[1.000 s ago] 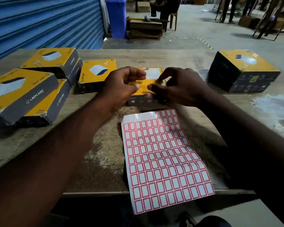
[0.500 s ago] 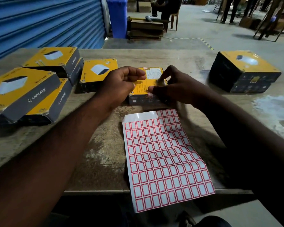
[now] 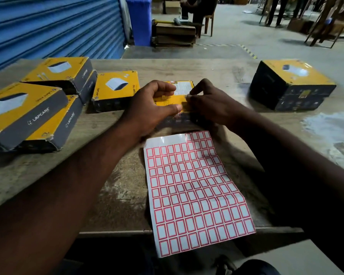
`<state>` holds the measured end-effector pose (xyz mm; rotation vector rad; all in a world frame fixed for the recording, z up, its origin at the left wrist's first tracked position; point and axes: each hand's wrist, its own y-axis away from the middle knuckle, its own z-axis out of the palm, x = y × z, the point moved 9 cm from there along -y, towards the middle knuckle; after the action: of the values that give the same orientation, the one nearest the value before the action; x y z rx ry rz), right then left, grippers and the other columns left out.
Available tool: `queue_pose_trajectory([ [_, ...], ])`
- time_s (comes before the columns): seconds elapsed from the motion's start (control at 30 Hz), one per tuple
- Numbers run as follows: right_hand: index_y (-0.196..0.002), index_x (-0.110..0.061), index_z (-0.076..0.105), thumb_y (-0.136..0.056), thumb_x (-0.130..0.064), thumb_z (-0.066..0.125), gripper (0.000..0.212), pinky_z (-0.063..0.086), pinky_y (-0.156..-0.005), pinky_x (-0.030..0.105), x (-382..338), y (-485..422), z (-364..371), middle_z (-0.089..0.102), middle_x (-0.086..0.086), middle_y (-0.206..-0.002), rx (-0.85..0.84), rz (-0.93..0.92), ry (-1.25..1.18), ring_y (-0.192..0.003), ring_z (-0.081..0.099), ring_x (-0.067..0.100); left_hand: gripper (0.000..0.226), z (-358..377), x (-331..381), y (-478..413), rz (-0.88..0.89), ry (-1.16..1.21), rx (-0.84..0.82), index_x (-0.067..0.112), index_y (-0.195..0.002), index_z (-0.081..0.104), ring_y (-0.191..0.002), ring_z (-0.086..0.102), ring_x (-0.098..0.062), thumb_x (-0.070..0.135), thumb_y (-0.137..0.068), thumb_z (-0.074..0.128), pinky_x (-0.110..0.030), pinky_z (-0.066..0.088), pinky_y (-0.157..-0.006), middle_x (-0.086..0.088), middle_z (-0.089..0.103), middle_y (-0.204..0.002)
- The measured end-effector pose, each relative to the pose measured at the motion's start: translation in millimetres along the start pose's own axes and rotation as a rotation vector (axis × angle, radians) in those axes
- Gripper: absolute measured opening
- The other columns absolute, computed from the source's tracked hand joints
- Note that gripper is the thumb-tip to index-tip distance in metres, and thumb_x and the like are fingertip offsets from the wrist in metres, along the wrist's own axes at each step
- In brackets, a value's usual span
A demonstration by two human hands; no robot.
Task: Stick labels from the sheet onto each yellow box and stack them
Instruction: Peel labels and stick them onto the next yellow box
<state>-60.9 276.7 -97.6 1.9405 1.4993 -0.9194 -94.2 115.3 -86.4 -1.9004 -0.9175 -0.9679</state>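
The left hand curls around a yellow box, fingers over its top and thumb along its near edge. The right hand bunches its fingertips against the box top; whether they pinch a label cannot be told. The label sheet lies just nearer than both hands. More boxes sit left of the left hand, and a stack well right of the right hand.

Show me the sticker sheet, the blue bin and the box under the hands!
Sticker sheet (image 3: 195, 191): head view, middle of the sheet.
Blue bin (image 3: 140, 20): head view, its front wall.
Box (image 3: 184, 88): head view, white patch on its top.
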Motion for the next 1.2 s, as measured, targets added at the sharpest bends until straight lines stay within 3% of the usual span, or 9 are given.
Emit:
queue_pose_trajectory([
  [0.07,-0.103,-0.027,0.050,-0.084,-0.047,0.063,0.031,0.047,-0.078,0.042,-3.3,2.4,0.7,0.059,0.013,-0.109,-0.057,-0.020,-0.013,-0.094,0.059,0.029,0.043,1.2,1.9,-0.4,0.010,-0.013,-0.009,0.018,-0.116,0.063,-0.111,0.062,-0.002,0.011,-0.078,0.081,-0.022,0.051,-0.096,0.003,0.067,-0.118],
  [0.13,-0.119,-0.018,0.049,-0.086,-0.042,0.071,0.047,0.052,-0.080,0.045,-3.5,7.0,-0.2,0.061,0.011,-0.112,-0.141,-0.019,-0.030,-0.096,0.063,0.027,0.042,0.4,3.5,-0.7,0.006,0.008,-0.012,0.016,-0.118,0.063,-0.108,0.061,0.003,0.003,-0.080,0.077,-0.018,0.051,-0.091,0.004,0.066,-0.116],
  [0.3,-0.137,-0.024,0.036,-0.057,-0.059,0.083,0.098,0.054,-0.088,0.043,-13.1,18.6,0.7,0.048,0.010,-0.132,-0.199,-0.143,0.349,-0.110,0.056,0.026,0.044,-8.4,-1.9,-0.5,-0.032,0.099,0.010,0.014,-0.115,0.062,-0.104,0.063,0.004,-0.017,-0.085,0.053,-0.015,0.053,-0.080,0.001,0.069,-0.113],
  [0.43,-0.141,-0.029,0.038,-0.063,-0.053,0.084,0.094,0.047,-0.069,0.025,-21.6,17.6,-3.9,0.051,0.010,-0.132,-0.145,-0.277,0.476,-0.096,0.057,0.020,0.058,-20.3,-4.2,-2.9,-0.055,0.119,0.015,0.012,-0.112,0.063,-0.108,0.064,-0.001,-0.027,-0.077,0.037,-0.015,0.052,-0.081,-0.003,0.070,-0.115],
  [0.53,-0.142,-0.027,0.043,-0.068,-0.045,0.085,0.087,0.051,-0.079,0.031,-21.8,16.5,-8.1,0.054,0.009,-0.130,-0.124,-0.299,0.463,-0.098,0.060,0.021,0.066,-27.8,-6.0,-4.2,-0.056,0.106,0.007,0.012,-0.113,0.065,-0.107,0.064,-0.005,-0.030,-0.070,0.036,-0.010,0.049,-0.069,-0.001,0.070,-0.115],
  [0.73,-0.143,-0.020,0.043,-0.066,-0.036,0.086,0.090,0.051,-0.090,0.033,-25.5,17.5,-13.1,0.049,0.012,-0.129,-0.048,-0.365,0.398,-0.105,0.056,0.024,0.061,-30.1,1.1,-2.3,0.076,0.043,-0.073,0.020,-0.113,0.064,-0.120,0.060,-0.007,-0.023,-0.069,0.069,-0.023,0.051,-0.098,0.003,0.067,-0.121],
  [0.93,-0.124,-0.019,0.062,-0.067,-0.031,0.086,0.062,0.044,-0.080,0.026,-28.9,14.1,-34.8,0.062,0.010,-0.117,0.179,-0.432,0.330,-0.101,0.060,0.025,0.052,-34.0,10.0,-1.1,0.159,-0.008,-0.006,0.026,-0.109,0.065,-0.114,0.064,-0.009,-0.006,-0.072,0.080,-0.029,0.054,-0.096,-0.001,0.069,-0.116],
  [1.1,-0.113,-0.028,0.064,-0.066,-0.056,0.078,0.056,0.057,-0.082,0.045,-34.0,20.6,-47.5,0.056,-0.003,-0.110,0.240,-0.431,-0.040,-0.101,0.061,0.021,0.048,-41.9,24.8,-0.8,0.187,0.044,0.095,0.007,-0.125,0.057,-0.110,0.061,0.004,-0.010,-0.082,0.070,-0.014,0.049,-0.092,0.001,0.064,-0.120],
  [1.2,-0.125,-0.019,0.059,-0.079,-0.044,0.075,0.055,0.056,-0.090,0.043,-34.5,19.5,-41.5,0.064,-0.002,-0.120,0.173,-0.410,-0.247,-0.110,0.063,0.016,0.048,-41.5,28.1,-0.4,0.211,0.062,0.106,0.005,-0.131,0.051,-0.112,0.062,0.001,-0.003,-0.087,0.068,-0.018,0.049,-0.095,-0.003,0.063,-0.123],
])
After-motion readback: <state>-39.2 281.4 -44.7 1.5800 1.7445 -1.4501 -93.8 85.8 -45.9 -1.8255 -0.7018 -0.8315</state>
